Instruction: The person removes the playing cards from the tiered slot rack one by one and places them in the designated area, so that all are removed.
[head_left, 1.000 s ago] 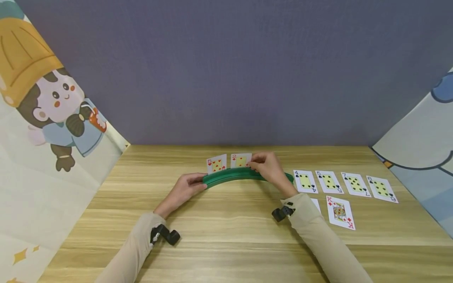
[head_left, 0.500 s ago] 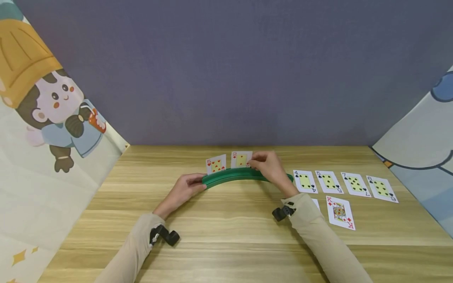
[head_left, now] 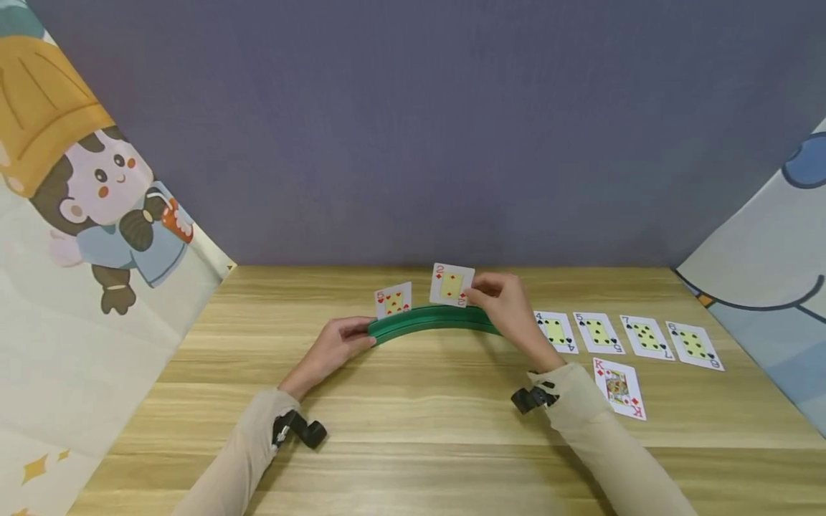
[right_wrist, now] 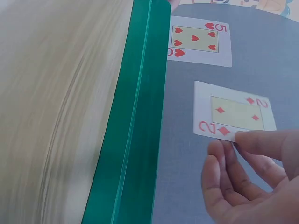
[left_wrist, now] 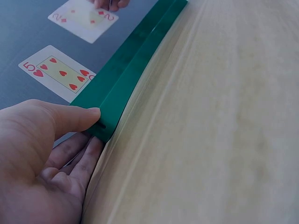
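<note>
A curved green card holder [head_left: 426, 316] stands on the wooden table. My left hand [head_left: 342, 342] pinches its left end, the thumb on top and the fingers below, as the left wrist view shows. A five of hearts [head_left: 393, 300] stands upright in the holder near that end. My right hand [head_left: 510, 304] pinches the two of diamonds [head_left: 449, 284] by its right edge, between thumb and fingers. In the right wrist view this playing card [right_wrist: 236, 112] is apart from the holder, with its whole lower edge showing. The holder's right end is hidden behind my right hand.
To the right lies a row of face-up spades: a four [head_left: 556, 332], a five [head_left: 599, 332], a seven [head_left: 647, 337] and a six [head_left: 694, 345]. A king of diamonds [head_left: 619, 388] lies in front of them, close to my right sleeve [head_left: 600, 423]. A grey-blue wall [head_left: 413, 143] closes off the back.
My right hand has lifted the two of diamonds up out of the holder and moved it slightly right. The right forearm now covers a card that partly showed before. The left hand stays put.
</note>
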A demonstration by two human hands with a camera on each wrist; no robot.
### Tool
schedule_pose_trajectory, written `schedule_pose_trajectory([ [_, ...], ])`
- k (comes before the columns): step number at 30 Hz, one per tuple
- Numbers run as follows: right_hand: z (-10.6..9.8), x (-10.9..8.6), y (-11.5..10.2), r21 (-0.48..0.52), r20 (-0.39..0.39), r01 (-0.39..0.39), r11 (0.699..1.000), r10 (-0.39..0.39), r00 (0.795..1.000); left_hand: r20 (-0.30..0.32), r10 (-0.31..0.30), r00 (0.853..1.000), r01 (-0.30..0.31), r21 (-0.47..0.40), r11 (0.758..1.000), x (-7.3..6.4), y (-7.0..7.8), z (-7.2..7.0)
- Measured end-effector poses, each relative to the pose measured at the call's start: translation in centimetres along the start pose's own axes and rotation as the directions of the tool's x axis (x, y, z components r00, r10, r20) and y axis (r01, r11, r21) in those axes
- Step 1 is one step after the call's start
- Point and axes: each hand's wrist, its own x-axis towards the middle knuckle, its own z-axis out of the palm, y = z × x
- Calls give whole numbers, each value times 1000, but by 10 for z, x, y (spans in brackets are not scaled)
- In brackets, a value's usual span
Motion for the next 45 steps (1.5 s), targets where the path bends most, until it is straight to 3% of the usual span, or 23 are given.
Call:
schedule_pose_trajectory([
  [10, -18, -19, -1, 20, -25, 13, 1000, -12, 1000, 3, -16, 1000, 16, -17, 1000, -3, -3, 2],
  [20, -32, -37, -3, -33, -28, 38, 999, -39, 999, 11, -24, 1000, 24, -20, 1000, -5, -4, 2],
  [32, -62, -65, 3, -127, -40, 53, 991, -58, 997, 17, -17, 1000, 17, -27, 999, -3, -3, 3],
  [42, -94, -93, 12, -219, -102, 28, 975, -51, 993, 12, -14, 1000, 14, -12, 1000, -2, 2, 2],
  [45, -103, -102, 15, -203, -112, 15, 979, -39, 993, 12, -12, 1000, 12, -8, 1000, -2, 2, 0],
])
